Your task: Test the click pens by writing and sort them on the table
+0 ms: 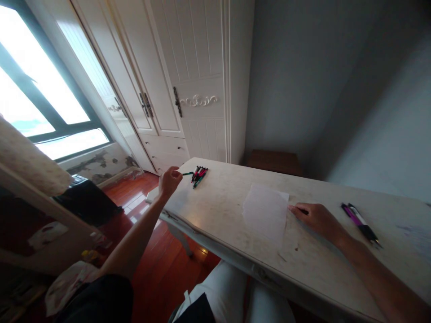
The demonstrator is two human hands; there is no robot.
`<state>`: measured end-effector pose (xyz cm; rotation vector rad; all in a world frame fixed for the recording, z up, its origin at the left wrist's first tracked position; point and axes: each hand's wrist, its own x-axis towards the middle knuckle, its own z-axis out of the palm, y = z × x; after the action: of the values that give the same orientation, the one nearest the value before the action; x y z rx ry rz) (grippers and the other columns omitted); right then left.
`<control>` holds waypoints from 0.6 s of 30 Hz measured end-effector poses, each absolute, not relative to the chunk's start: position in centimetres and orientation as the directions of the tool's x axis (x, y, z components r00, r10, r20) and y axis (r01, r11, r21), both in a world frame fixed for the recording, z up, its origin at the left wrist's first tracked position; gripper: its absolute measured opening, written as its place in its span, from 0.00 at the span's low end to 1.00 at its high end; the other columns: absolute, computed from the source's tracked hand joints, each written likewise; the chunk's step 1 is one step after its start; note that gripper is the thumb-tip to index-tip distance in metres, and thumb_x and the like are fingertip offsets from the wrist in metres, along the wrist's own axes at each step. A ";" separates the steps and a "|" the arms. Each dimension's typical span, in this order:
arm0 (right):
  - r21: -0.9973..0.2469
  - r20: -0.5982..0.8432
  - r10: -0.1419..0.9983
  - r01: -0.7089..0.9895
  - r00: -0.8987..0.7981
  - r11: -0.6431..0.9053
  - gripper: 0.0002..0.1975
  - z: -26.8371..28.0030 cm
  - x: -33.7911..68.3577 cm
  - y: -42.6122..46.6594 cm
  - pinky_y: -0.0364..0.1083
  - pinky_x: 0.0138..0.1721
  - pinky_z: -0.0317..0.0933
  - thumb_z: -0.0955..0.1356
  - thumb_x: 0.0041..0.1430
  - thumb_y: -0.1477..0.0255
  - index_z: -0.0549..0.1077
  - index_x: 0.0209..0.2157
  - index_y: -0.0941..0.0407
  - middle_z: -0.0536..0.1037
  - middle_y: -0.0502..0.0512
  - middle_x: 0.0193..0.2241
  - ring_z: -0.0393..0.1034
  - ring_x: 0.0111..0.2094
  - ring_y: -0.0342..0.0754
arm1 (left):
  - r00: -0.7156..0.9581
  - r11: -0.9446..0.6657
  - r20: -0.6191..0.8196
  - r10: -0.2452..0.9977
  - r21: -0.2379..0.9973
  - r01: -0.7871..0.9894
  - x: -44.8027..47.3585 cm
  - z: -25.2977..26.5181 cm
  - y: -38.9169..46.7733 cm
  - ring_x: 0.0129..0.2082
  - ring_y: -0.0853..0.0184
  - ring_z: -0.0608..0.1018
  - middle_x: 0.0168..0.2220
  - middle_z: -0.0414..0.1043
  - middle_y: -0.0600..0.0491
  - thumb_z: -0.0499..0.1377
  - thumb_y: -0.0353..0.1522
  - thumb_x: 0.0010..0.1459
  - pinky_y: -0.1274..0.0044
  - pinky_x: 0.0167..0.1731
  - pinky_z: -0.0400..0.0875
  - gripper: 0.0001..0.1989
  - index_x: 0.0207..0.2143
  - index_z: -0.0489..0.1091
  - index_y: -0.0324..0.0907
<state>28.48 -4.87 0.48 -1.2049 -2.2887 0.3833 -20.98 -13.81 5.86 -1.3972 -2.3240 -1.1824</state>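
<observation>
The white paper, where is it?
In the head view, the paper lies on the table right of centre, between the pen pile and the right hand.

A green pen [187,173] juts toward jumbled pens [200,175]; white paper [266,210] lies flat.

I count one paper sheet [266,208], two pens [362,227] right of it
Table's [215,206] far left corner: one pen heap [200,175], too tangled to count, plus one green pen [187,173] beside it.

White wardrobe [204,54], bright window [65,96], glossy red floor [153,269], grey wall [299,85]
</observation>
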 end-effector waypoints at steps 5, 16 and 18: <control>-0.466 0.227 0.817 0.678 -0.530 0.569 0.24 0.6 28.5 -4.8 0.44 0.26 0.54 0.60 0.60 0.56 0.70 0.19 0.55 0.72 0.52 0.17 0.68 0.21 0.47 | -0.551 -0.161 0.673 0.493 0.693 0.703 -19.0 7.6 -13.4 0.32 0.67 0.80 0.31 0.78 0.51 0.64 0.35 0.49 0.76 0.35 0.74 0.15 0.39 0.71 0.38; -0.480 0.236 0.835 0.688 -0.497 0.544 0.25 0.7 28.3 -4.9 0.43 0.25 0.49 0.59 0.60 0.54 0.63 0.17 0.56 0.65 0.49 0.15 0.59 0.20 0.43 | -0.340 -0.280 0.198 0.919 0.936 -0.212 -5.5 7.4 -8.5 0.33 0.68 0.79 0.32 0.77 0.51 0.69 0.37 0.43 0.76 0.34 0.73 0.14 0.31 0.73 0.40; -0.481 0.228 0.845 0.698 -0.484 0.530 0.26 0.9 28.2 -4.9 0.43 0.24 0.48 0.59 0.61 0.54 0.62 0.16 0.56 0.64 0.48 0.15 0.57 0.19 0.42 | -0.207 -0.168 0.104 0.973 0.933 -0.318 -2.8 6.4 -7.5 0.33 0.68 0.78 0.33 0.77 0.51 0.70 0.37 0.42 0.76 0.34 0.72 0.16 0.31 0.73 0.40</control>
<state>28.23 -4.93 0.88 -1.2594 -2.3346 0.4529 -2.85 -7.46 6.37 -1.8810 -1.9983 -3.1404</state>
